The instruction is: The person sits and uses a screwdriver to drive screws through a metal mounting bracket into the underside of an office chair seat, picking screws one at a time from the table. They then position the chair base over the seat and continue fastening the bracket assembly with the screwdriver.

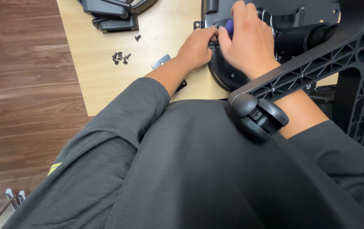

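Pale wooden tabletop [105, 80] carries an upturned chair seat [224, 76], where the left hand [197, 47] pinches a fitting steady while the right hand [250, 40] grips a blue-handled tool [229, 27] above it, loose screws [120, 57] left of it.

My right hand [250, 40] grips a blue-handled tool [229, 28] against the black chair-seat underside [224, 74]; my left hand [197, 46] touches the same spot, far on the surface.

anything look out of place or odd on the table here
Only small things: loose black screws lie scattered on the wooden table, one screw apart from the cluster. A metal plate lies askew beside the left forearm. No visible damage.
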